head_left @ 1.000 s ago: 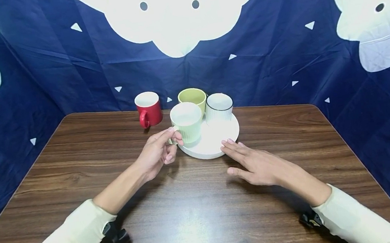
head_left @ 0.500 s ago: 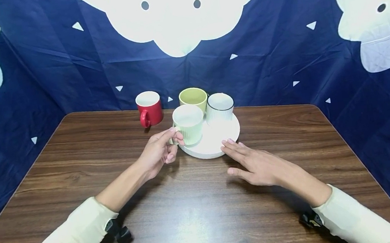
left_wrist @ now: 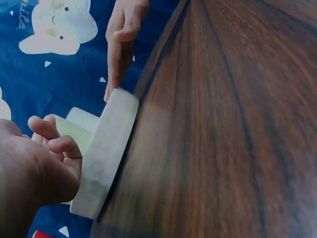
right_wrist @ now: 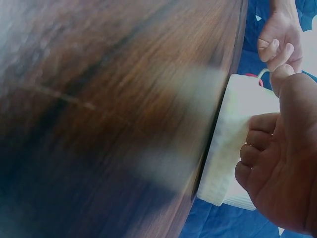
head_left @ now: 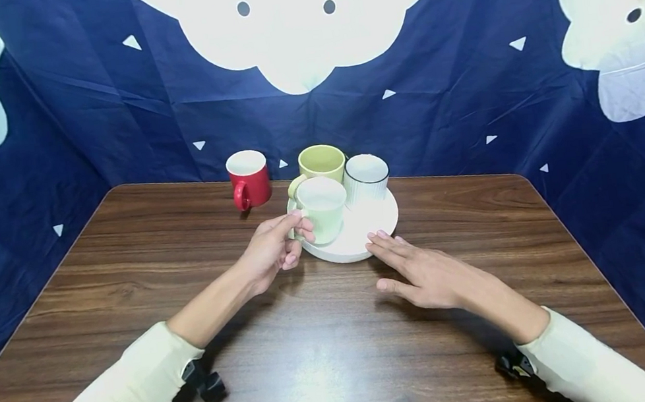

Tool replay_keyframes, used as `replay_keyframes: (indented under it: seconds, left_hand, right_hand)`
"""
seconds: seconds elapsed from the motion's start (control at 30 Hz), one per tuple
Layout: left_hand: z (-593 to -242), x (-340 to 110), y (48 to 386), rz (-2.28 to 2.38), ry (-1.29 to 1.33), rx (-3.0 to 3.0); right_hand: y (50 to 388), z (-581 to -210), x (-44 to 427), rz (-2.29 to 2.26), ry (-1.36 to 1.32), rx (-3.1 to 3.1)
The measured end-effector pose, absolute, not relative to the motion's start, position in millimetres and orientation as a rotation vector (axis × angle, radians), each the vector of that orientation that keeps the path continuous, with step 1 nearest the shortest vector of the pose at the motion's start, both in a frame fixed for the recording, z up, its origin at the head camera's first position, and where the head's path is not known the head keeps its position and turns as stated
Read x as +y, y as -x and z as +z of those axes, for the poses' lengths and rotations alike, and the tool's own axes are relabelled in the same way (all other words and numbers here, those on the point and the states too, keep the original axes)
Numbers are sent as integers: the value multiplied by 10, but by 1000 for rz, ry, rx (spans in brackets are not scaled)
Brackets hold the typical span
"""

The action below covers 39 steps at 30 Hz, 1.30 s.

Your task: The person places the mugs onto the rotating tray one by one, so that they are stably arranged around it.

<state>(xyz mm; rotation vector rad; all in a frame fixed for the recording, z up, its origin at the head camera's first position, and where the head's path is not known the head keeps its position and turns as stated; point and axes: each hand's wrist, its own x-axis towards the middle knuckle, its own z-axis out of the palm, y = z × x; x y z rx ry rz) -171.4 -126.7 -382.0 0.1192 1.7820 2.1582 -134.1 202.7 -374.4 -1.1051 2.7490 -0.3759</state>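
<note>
In the head view my left hand [head_left: 273, 250] pinches the handle of a pale green ribbed mug [head_left: 323, 211], which is over the front left part of a round white plate [head_left: 357, 245]. Whether its base touches the plate is hard to tell. Behind it is a yellow-green mug [head_left: 321, 159], its handle pointing left. A white ribbed cup with a dark rim [head_left: 366, 179] stands on the plate's back right. My right hand [head_left: 426, 272] has its fingers extended, fingertips at the plate's front right rim. The right wrist view shows those fingers [right_wrist: 257, 141] against the plate.
A red mug [head_left: 250, 181] with a white inside stands left of the plate, near the back edge of the wooden table [head_left: 328, 353]. A dark blue cloth [head_left: 444, 114] with white cloud shapes hangs behind and at both sides.
My left hand has moved the pale green mug slightly right and toward me, uncovering the yellow-green mug's handle. The right hand stays at the plate's rim.
</note>
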Motion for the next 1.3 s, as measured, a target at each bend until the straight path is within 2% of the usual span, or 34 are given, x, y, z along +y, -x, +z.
replay_keyframes:
  seconds: [0.57,1.3]
  left_hand:
    - [-3748,-1331,1837,1968,-81,2043]
    - [-3820,-1425,2131,2010,-34,2365]
  right_hand:
    - [1338,-3762,2024,-392,1124,2742]
    - [1334,-3758,2018,-385,1096,2745]
